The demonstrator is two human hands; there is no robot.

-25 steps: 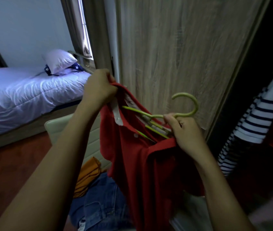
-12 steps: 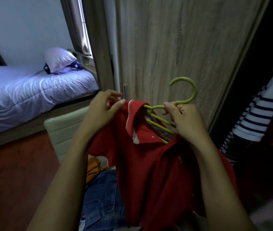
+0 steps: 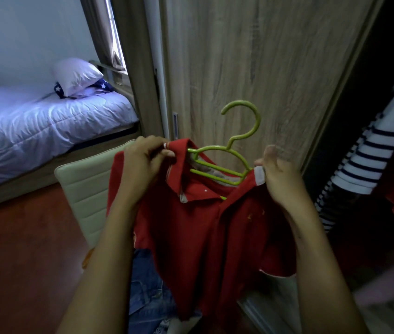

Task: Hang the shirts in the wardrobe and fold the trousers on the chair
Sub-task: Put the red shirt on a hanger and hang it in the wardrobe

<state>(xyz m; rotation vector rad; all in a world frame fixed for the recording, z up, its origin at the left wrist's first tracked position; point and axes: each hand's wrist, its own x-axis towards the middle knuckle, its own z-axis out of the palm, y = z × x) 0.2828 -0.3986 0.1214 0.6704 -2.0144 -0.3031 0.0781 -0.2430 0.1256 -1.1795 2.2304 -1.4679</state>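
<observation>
Your forearms reach up from the lower edge to mid-frame. Your left hand (image 3: 146, 162) pinches the collar of the red shirt (image 3: 198, 227); your right hand (image 3: 281, 175) grips the collar's other side, thumb up.

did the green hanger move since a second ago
Yes. Against the wardrobe door, the green hanger has gone up and a little left. It has also turned: its hook lay sideways, now it points up above the red shirt.
</observation>
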